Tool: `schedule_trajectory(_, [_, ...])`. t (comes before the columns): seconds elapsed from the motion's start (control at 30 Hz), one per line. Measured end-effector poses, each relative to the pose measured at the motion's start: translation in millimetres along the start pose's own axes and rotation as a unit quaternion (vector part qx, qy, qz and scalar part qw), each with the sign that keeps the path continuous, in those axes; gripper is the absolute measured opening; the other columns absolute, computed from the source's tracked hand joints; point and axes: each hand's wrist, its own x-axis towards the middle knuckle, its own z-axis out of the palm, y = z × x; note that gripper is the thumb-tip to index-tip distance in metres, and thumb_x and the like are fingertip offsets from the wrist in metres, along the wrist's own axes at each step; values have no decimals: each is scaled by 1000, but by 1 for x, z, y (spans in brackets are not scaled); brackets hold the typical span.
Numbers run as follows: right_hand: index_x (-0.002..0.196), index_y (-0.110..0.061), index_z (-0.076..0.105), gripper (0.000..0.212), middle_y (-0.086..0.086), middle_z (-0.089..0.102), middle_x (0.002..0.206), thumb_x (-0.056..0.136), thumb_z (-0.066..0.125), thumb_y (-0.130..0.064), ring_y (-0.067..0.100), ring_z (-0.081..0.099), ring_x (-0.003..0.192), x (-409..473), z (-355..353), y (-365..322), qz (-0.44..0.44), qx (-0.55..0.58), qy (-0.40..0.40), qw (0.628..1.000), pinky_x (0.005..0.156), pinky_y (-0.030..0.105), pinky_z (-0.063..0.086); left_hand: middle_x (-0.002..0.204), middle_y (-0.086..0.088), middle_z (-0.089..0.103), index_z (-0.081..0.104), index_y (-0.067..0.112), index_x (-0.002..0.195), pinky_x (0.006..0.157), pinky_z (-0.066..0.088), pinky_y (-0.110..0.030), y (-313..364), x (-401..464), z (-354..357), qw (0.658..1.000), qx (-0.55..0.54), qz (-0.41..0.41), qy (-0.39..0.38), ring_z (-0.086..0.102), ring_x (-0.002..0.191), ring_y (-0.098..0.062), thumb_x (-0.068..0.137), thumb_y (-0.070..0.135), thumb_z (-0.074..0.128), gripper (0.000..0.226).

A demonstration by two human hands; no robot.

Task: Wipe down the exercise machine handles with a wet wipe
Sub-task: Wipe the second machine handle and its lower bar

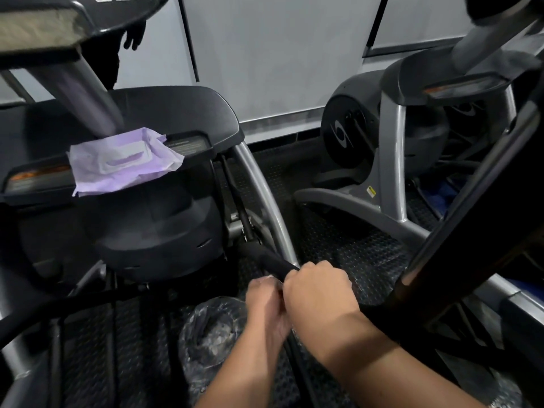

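Observation:
A black padded handle [266, 257] of the exercise machine runs from the machine's body toward me. My right hand [319, 287] grips it, fingers curled round the bar. My left hand [265, 301] sits just left of it and beneath the handle, touching the right hand; its fingers are mostly hidden, and a sliver of something pale shows at the fingertips. I cannot tell whether that is a wipe. A purple pack of wet wipes [123, 160] with a white lid lies on the machine's black shelf [188, 113] at upper left.
A second long black handle [459, 225] slants across the right side. Another grey-and-black machine [391, 160] stands at right by the white wall. A foot pedal wrapped in clear plastic [212, 328] is below my hands. Black studded rubber flooring [353, 248] lies between the machines.

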Motion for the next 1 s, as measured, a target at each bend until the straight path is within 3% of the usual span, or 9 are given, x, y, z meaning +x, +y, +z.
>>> schedule_trajectory(0.13, [134, -10, 51, 36, 11, 55, 131, 101, 38, -9, 35, 50, 122, -3, 0, 6, -17, -1, -1, 1000, 71, 40, 37, 47, -4, 31, 39, 6, 55, 37, 20, -15, 6, 27, 2, 999, -3, 43, 26, 27, 33, -12, 77, -17, 34, 32])
schedule_trajectory(0.3, [134, -8, 50, 36, 14, 54, 132, 99, 39, -7, 37, 51, 121, -3, 0, 9, -19, 3, 0, 1000, 78, 41, 45, 75, -3, 60, 56, 27, 73, 64, 44, -38, -25, 23, -12, 970, 125, 206, 31, 56, 67, -24, 84, 11, 60, 21])
schedule_trajectory(0.4, [134, -8, 50, 37, 14, 54, 132, 99, 41, -5, 37, 50, 120, -3, -2, 8, -17, -2, 0, 1000, 78, 41, 45, 96, 0, 57, 61, 26, 78, 78, 39, -23, -2, 35, -15, 899, 270, 341, 49, 59, 89, -21, 90, 3, 60, 26])
schedule_trajectory(0.5, [135, -9, 50, 37, 14, 53, 133, 99, 43, -7, 36, 49, 121, -4, -1, 8, -14, -7, -1, 1000, 84, 41, 47, 96, 9, 61, 73, 19, 87, 85, 43, -26, 21, 37, -13, 803, 424, 418, -21, 54, 97, -15, 87, 2, 57, 24])
schedule_trajectory(0.6, [136, -9, 50, 37, 14, 52, 135, 100, 40, -7, 35, 49, 122, -2, 2, 8, -11, -13, -1, 1000, 82, 40, 47, 98, 13, 67, 74, 22, 94, 88, 42, -23, 32, 44, -9, 694, 559, 441, -109, 44, 99, -10, 89, 10, 56, 23])
schedule_trajectory(0.73, [133, -10, 50, 35, 13, 54, 130, 99, 44, -8, 34, 51, 117, -4, 1, 9, -15, -28, 0, 999, 85, 41, 50, 98, -2, 70, 73, 15, 93, 82, 42, -35, 62, 63, -11, 622, 631, 460, -52, 55, 100, -30, 93, 13, 52, 22])
schedule_trajectory(0.8, [134, -11, 49, 35, 13, 53, 131, 99, 44, -9, 34, 51, 119, -4, 0, 9, -15, -31, -2, 999, 87, 42, 51, 100, -2, 68, 73, 17, 97, 79, 44, -34, 61, 54, -2, 574, 670, 465, -79, 56, 100, -28, 91, 14, 53, 21])
schedule_trajectory(0.87, [135, -10, 50, 36, 13, 53, 134, 100, 40, -8, 34, 50, 121, -2, 1, 8, -10, -34, 0, 999, 85, 41, 49, 99, -1, 67, 71, 18, 96, 79, 48, -34, 52, 41, 5, 564, 672, 464, -122, 54, 101, -24, 91, 15, 53, 19])
schedule_trajectory(1.0, [135, -10, 49, 36, 13, 53, 132, 100, 42, -7, 33, 51, 119, -2, 0, 5, -10, -45, -9, 999, 84, 40, 49, 92, 1, 66, 64, 16, 81, 75, 40, -33, 53, 54, -13, 618, 629, 465, -74, 52, 94, -24, 92, 10, 50, 19])
